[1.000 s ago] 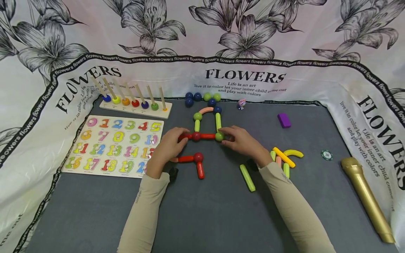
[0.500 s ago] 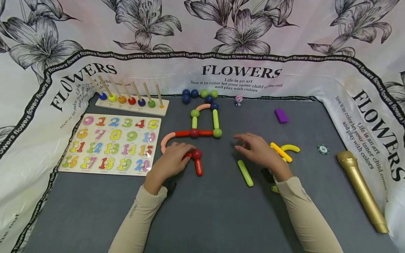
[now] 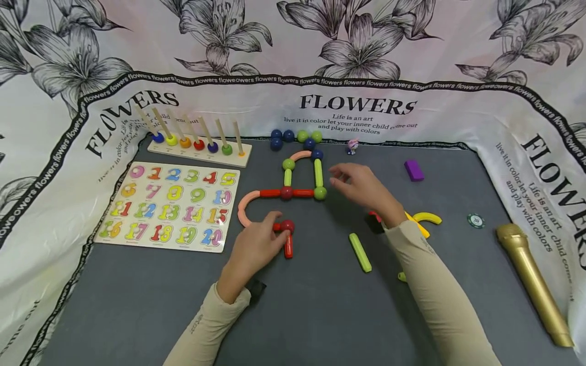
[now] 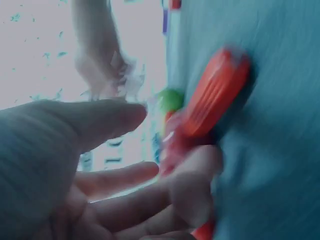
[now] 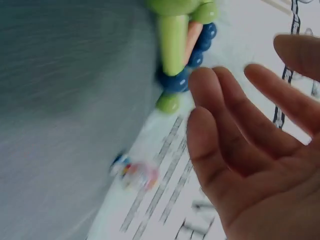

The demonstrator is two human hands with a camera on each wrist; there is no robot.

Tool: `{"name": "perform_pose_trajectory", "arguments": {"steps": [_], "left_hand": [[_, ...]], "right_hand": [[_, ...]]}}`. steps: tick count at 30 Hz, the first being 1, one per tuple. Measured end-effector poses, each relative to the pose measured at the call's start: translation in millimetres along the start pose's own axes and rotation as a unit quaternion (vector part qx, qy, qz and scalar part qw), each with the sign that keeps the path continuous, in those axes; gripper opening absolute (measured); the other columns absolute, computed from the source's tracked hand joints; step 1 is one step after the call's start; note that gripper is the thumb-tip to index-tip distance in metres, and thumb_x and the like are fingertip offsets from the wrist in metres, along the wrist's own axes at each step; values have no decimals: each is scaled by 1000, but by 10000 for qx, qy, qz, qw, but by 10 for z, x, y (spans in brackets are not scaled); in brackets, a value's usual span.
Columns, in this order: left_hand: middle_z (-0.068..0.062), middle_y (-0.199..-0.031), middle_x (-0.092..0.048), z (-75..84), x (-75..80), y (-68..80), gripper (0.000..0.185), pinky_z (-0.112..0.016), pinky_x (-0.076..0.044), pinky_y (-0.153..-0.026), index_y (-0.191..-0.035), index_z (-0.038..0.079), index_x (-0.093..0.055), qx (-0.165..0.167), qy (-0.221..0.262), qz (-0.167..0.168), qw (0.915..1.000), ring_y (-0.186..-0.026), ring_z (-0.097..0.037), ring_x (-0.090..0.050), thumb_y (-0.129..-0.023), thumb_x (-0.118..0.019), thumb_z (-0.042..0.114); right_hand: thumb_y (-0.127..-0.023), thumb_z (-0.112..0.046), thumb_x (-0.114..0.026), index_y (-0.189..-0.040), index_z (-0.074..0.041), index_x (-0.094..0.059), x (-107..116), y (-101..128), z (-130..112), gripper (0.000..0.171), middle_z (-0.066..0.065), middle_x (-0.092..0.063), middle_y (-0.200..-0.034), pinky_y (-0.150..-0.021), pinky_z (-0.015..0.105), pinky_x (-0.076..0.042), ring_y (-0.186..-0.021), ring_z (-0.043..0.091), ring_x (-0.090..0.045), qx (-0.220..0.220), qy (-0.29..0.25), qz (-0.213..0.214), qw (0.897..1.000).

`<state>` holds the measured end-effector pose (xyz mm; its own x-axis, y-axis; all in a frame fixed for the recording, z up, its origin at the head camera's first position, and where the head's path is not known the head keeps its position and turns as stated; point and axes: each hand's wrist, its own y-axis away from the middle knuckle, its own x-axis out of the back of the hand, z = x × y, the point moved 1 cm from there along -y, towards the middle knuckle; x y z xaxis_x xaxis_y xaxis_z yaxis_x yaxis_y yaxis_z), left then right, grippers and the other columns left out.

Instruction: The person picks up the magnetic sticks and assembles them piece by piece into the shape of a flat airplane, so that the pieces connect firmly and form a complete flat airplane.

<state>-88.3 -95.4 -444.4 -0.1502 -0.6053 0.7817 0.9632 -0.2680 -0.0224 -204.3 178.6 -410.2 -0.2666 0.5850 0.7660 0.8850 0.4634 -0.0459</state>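
Observation:
My left hand [image 3: 258,245] is low at the end of a chain of toy rods and balls, its fingers loosely bent beside a red ball [image 3: 287,225]. In the left wrist view the thumb stands apart from the fingers and a red rod [image 4: 217,92] juts from the ball. A pink curved rod [image 3: 242,208] runs from this end up to red rods [image 3: 270,193] and another red ball [image 3: 286,193]. My right hand [image 3: 361,188] hovers beside a green ball [image 3: 320,193] at the chain's other side, fingers relaxed, holding nothing.
A number board [image 3: 167,208] and a peg stand with rings [image 3: 199,154] lie left. Loose blue and green balls [image 3: 288,135] and a small figurine [image 3: 352,146] sit at the back. Right are a green rod [image 3: 360,252], purple block [image 3: 414,170], chip [image 3: 476,220] and golden microphone [image 3: 531,284].
Both hands have let go of the upper chain. The left hand has come down to the lower red ball; the right hand drew back right, then moved forward again near the green ball.

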Motion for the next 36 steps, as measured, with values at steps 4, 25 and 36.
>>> {"name": "perform_pose_trajectory", "arguments": {"steps": [4,25,36], "left_hand": [[1,-66,-57,40,-168,21,59,-38,-49,-54,-146,0,-57,439,-62,-351,9984,-55,-16,-55,-99,-80,28],[-8,-74,-65,-324,-175,-86,58,-28,-48,-49,-155,5,-47,1225,3883,-1593,8994,-51,-16,-56,-102,-71,13],[-11,-73,-66,-425,-145,-80,58,-26,-50,-48,-154,4,-47,1251,4381,-1642,8749,-52,-15,-58,-103,-72,12]], "right_hand": [[-108,-14,-64,-133,4,-69,-31,-515,-133,32,19,-72,-119,-90,50,-54,-105,32,-67,-190,-307,94,9993],[-107,-6,-55,-150,2,-58,-603,-1888,-189,44,23,-50,-157,-111,50,-42,-136,39,-51,-632,663,-1203,9885],[-107,-11,-66,-146,0,-63,-397,-1672,-291,40,24,-58,-143,-92,48,-57,-108,37,-69,-560,-357,-795,9946]]}}
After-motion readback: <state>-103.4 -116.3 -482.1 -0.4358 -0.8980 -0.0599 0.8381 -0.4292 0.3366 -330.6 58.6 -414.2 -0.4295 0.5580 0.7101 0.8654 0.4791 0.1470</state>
